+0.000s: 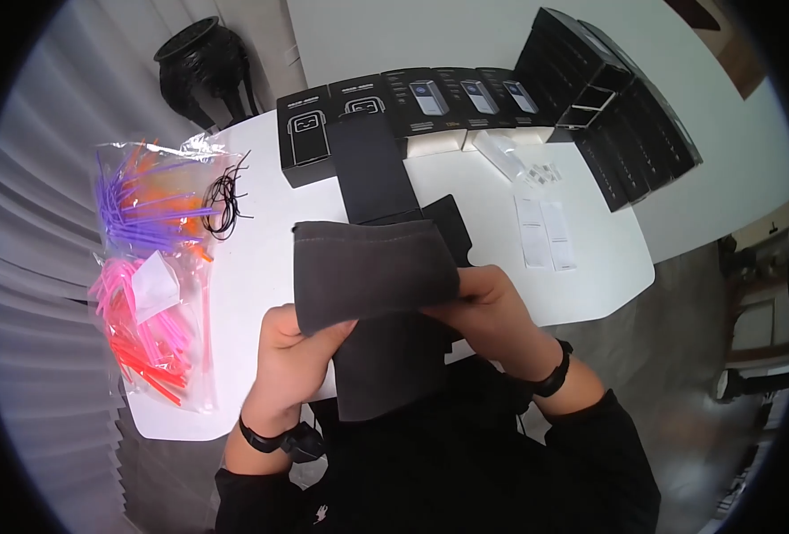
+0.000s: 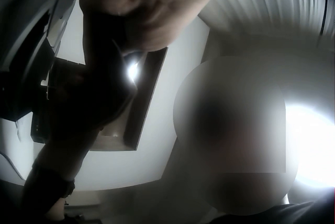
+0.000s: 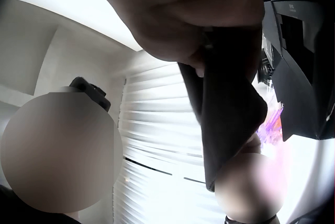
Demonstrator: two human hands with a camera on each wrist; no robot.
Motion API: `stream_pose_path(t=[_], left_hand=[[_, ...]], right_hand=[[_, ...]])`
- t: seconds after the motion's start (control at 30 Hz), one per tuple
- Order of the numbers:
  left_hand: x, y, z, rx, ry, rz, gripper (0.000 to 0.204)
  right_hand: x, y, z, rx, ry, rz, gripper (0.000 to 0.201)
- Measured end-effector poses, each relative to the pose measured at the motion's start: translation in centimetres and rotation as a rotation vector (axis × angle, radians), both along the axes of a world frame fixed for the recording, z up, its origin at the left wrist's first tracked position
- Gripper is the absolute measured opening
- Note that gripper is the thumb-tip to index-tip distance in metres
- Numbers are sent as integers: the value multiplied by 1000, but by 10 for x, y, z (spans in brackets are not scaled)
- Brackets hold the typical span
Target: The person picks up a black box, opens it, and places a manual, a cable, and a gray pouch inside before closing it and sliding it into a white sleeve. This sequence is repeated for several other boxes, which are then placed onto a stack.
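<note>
A dark grey cloth pouch [image 1: 372,267] with a stitched edge is held up in front of the body in the head view. My left hand [image 1: 296,356] grips its lower left corner, thumb laid along the bottom edge. On the other side my right hand [image 1: 492,307] pinches the lower right corner. The pouch also shows dark under the right hand [image 3: 193,12] in the right wrist view. Behind it lies an opened black box with its long flap [image 1: 372,173] folded out. Another dark panel [image 1: 390,365] shows below the pouch, its upper part hidden.
Black printed boxes [image 1: 430,102] line the table's back edge, with more stacked boxes [image 1: 639,133] at right. Clear bags of coloured sticks [image 1: 150,200] and a bundle of black cords [image 1: 225,200] lie left. White paper strips [image 1: 546,233] and a clear plastic sleeve [image 1: 500,153] lie right.
</note>
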State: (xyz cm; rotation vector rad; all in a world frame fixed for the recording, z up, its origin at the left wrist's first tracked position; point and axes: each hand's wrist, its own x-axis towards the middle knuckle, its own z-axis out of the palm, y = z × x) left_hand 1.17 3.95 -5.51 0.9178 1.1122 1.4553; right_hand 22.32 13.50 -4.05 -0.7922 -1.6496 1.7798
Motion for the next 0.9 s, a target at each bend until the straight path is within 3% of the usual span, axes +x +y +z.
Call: stream_pose_path(t=[0.1,0.2,0.23,0.33,0.43,0.47,0.53,0.57,0.7,0.73,0.77,0.87,0.9], left_hand=[[-17,4,-9,134,-14,-64,19],[-24,12,0,148,73,-167,20],[-24,14,-3,164,77,-158,21],[-23,13,-5,176,54,-146,21],[-23,14,-8,130,-48,-183,21],[-24,15,-13,151,-121,-225,18],[-22,18,-20,190,-267,-305,16],[-17,17,-17,166,-336,-278,15],[22,17,-5,160,-700,-238,54],[27,14,-6,176,-814,-244,67],[29,12,-18,175,-781,-325,91],[47,5,-31,276,-550,-420,99],[56,0,-22,234,-543,-312,81]], right_hand=[[-8,12,-11,-44,23,27,30],[-6,30,-23,17,93,184,41],[-5,31,-18,-95,127,219,42],[0,31,-15,-297,274,254,27],[9,21,4,-49,-25,216,12],[11,19,3,-23,-12,203,14],[16,15,2,29,14,179,22],[19,15,9,29,-20,151,44],[32,16,17,-89,113,70,71],[33,17,15,-116,171,23,68],[32,15,13,-144,229,-23,65],[27,11,16,-217,327,-115,56],[25,9,16,-247,345,-139,54]])
